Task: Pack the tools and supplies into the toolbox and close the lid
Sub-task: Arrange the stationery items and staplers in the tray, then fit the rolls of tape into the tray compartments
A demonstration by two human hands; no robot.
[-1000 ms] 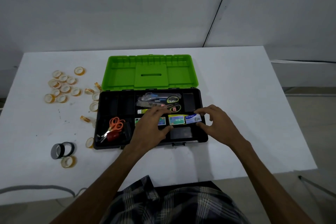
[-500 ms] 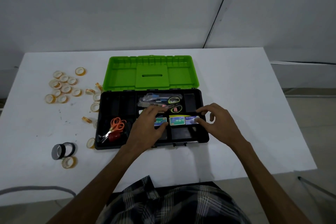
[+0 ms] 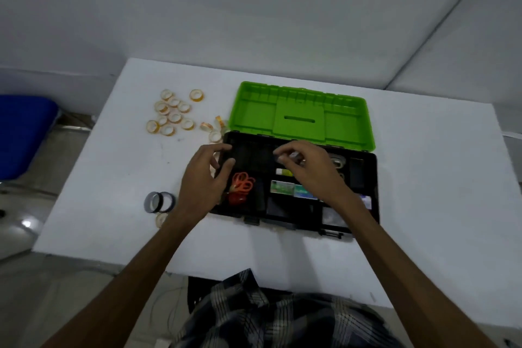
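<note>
Over toolbox (image 3: 364,215) left edge: left hand (image 3: 204,178) spread, empty; right hand (image 3: 308,169) fingers curled, contents unclear. Sweep tape rolls (image 3: 172,117) into empty left compartments; keep green lid (image 3: 302,116) clear.

text: none legible | small boxes (image 3: 293,190): print too blurred

**What we're wearing**

We see two bare forearms, no sleeves reaching the wrists, no watch, rings or gloves on the left hand (image 3: 203,178) or right hand (image 3: 309,169). Lower frame edge: our plaid shirt (image 3: 271,316), dark navy/black ground with pale grey-beige checks, fabric creased and folded to a point at the top. Nothing else of us shows.
</note>
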